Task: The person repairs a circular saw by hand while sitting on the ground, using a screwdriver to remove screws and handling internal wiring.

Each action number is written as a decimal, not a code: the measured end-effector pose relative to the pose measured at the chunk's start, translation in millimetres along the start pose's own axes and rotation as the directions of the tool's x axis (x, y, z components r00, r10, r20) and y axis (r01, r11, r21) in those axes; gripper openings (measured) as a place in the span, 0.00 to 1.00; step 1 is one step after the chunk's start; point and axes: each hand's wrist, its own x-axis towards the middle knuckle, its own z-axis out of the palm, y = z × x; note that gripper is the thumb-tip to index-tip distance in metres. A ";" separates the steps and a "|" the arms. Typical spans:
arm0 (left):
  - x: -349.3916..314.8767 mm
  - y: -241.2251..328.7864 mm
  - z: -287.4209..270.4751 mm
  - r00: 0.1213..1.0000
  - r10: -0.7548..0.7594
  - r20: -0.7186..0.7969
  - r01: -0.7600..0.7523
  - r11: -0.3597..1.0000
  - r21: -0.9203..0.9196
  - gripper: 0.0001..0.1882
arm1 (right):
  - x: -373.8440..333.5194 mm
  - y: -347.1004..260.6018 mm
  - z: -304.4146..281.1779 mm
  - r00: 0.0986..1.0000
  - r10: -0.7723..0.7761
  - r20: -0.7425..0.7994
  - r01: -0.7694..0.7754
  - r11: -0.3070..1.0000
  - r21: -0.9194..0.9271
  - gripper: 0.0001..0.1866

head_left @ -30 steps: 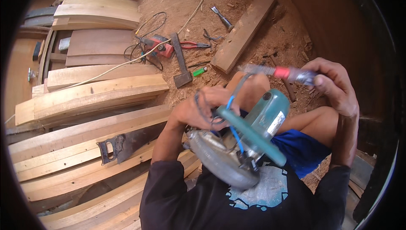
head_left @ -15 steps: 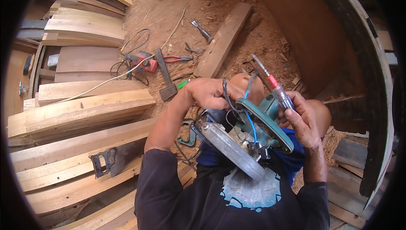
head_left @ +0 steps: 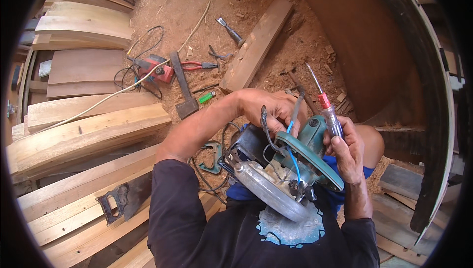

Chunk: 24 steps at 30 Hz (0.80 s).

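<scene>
A teal circular saw [head_left: 315,132] with a metal blade guard [head_left: 268,191] rests in my lap, its wiring exposed. My left hand [head_left: 273,109] is closed at its far side, fingers pinching a grey cable [head_left: 297,104] from which a blue wire [head_left: 293,157] runs down into the housing. Dark wires loop beside those fingers. My right hand [head_left: 349,145] grips a screwdriver [head_left: 331,117] with a clear and red handle, its tip pointing up and away; that hand is against the saw's right side. Below the guard shows a grey disc shape with a jagged teal edge.
Stacked boards [head_left: 88,125] fill the left, with a handsaw [head_left: 120,201] on them. On the sawdust lie a hammer [head_left: 183,88], red pliers [head_left: 199,65], a red power tool [head_left: 160,68], a green lighter [head_left: 207,97], a chisel [head_left: 230,31] and a plank [head_left: 258,43]. A curved brown panel [head_left: 364,36] stands right.
The view has shifted, so the boards and floor tools sit further left. My left fingers have come down onto the cable and blue wire. My right hand still holds the screwdriver, now more upright.
</scene>
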 end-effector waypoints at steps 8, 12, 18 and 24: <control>-35.7 -11.9 23.0 0.937 0.311 -0.162 -0.311 0.950 0.022 0.23 | 1.3 0.0 0.5 0.997 0.040 -0.060 -0.041 0.999 -0.011 0.28; -31.8 14.8 41.1 0.921 0.195 -0.337 -0.147 0.976 0.163 0.20 | 2.3 1.7 1.7 0.996 0.041 -0.081 -0.039 0.999 0.019 0.27; -32.5 29.3 63.5 0.815 0.289 -0.502 0.027 0.847 0.531 0.20 | 3.4 4.3 5.2 0.993 0.044 -0.113 -0.039 0.998 0.044 0.26; -30.1 39.3 74.1 0.764 0.217 -0.607 0.167 0.842 0.512 0.23 | 1.9 3.2 8.8 0.989 0.038 -0.144 -0.032 0.999 0.044 0.26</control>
